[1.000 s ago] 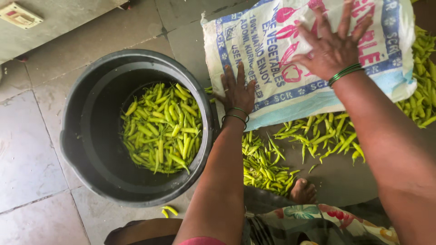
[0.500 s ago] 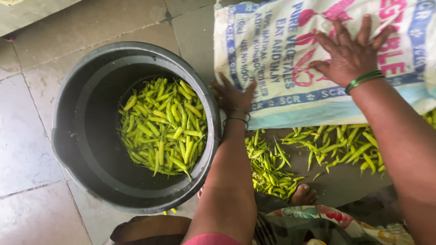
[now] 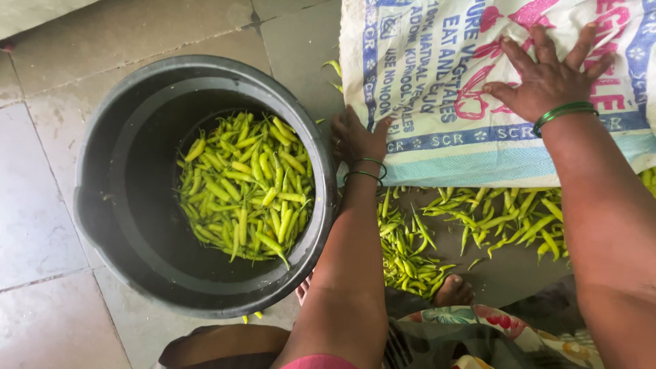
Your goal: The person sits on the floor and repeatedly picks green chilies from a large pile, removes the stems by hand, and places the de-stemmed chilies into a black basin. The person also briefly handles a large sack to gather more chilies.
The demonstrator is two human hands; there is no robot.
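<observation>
Grey stone floor tiles (image 3: 41,205) fill the left of the view, and on them stands a round black plastic tub (image 3: 116,205), its bottom covered by a heap of green chillies (image 3: 246,188). Just right of the tub's rim, the left hand (image 3: 357,140) reaches forward from a forearm that runs up from the lower edge of the frame; the wrist carries thin green bangles (image 3: 365,171), and the fingers curl over the near left edge of a white woven sack (image 3: 437,89) (printed in blue and pink), with the thumb on top of the cloth, so the hand is pinched shut on the sack's border. Below that sack edge, loose green chillies (image 3: 410,246) lie scattered on the floor, spreading rightward in a band under the sack's pale blue hem. A bare foot (image 3: 454,292) shows just beneath them, beside a floral-patterned garment (image 3: 478,328). Further right, the right hand (image 3: 547,82) lies palm-down on the upper face of the sack, fingers spread wide apart and flat, gripping nothing; its wrist bears green bangles too, and the forearm slopes down to the lower right corner.
</observation>
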